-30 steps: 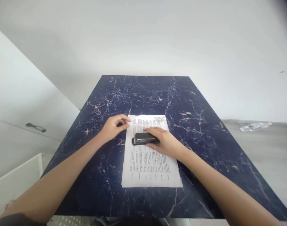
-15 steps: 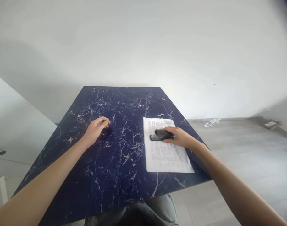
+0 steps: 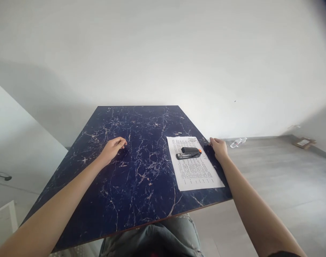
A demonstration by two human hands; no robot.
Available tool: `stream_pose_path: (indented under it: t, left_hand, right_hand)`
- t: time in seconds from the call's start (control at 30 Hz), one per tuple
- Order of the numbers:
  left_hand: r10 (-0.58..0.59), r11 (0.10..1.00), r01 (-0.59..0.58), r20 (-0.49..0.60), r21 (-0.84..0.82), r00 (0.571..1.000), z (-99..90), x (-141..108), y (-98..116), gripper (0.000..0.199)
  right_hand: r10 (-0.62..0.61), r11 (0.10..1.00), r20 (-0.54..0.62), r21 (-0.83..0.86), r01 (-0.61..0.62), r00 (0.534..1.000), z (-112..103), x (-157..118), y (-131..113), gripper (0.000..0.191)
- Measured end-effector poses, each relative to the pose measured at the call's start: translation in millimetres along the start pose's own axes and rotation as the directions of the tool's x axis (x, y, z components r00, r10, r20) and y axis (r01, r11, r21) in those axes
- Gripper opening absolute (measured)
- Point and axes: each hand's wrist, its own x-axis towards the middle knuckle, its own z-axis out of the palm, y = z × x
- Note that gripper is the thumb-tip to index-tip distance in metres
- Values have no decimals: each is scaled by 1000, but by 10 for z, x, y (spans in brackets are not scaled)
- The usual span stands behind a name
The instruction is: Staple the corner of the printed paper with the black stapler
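Printed paper (image 3: 195, 170), one flat white rectangle, lies just left of the right hand (image 3: 217, 147) and well right of the left hand (image 3: 114, 148). Both hands' fingers are bent, apart from the paper; whether clenched or slack, I cannot tell. One long, smooth-looking black stapler (image 3: 190, 151) lies on the paper, its orange-marked end toward the right fingers.

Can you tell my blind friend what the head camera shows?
A black stapler lies on printed paper on a blue marbled table. The person's left hand and right hand are on either side, neither holding it.
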Motion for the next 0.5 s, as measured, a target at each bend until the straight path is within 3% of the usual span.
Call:
stream_pose_path:
  t: [0.1, 0.23, 0.33, 0.4, 0.5]
  left_hand:
    - [-3, 1000, 3, 3, 11, 1000, -10, 6, -9, 34]
    - [-13, 1000, 13, 11, 18, 1000, -12, -4, -15, 34]
    - [-10, 1000, 10, -3, 12, 1000, 27, -19, -2, 34]
    - [8, 1000, -7, -35, 9, 999, 29, -12, 8, 35]
    - [69, 990, -60, -71, 128, 995, -140, 38, -29, 35]
  right_hand:
    - [-30, 998, 58, -48, 33, 998, 49, 2, 42, 42]
    - [-122, 990, 112, -62, 129, 986, 38, -90, -83, 45]
    - [-270, 962, 166, 74, 261, 948, -13, -192, -191, 46]
    - [-441, 893, 322, 252, 373, 838, -28, -245, -250, 47]
    - [-560, 824, 628, 360, 437, 540, 9, -287, -332, 64]
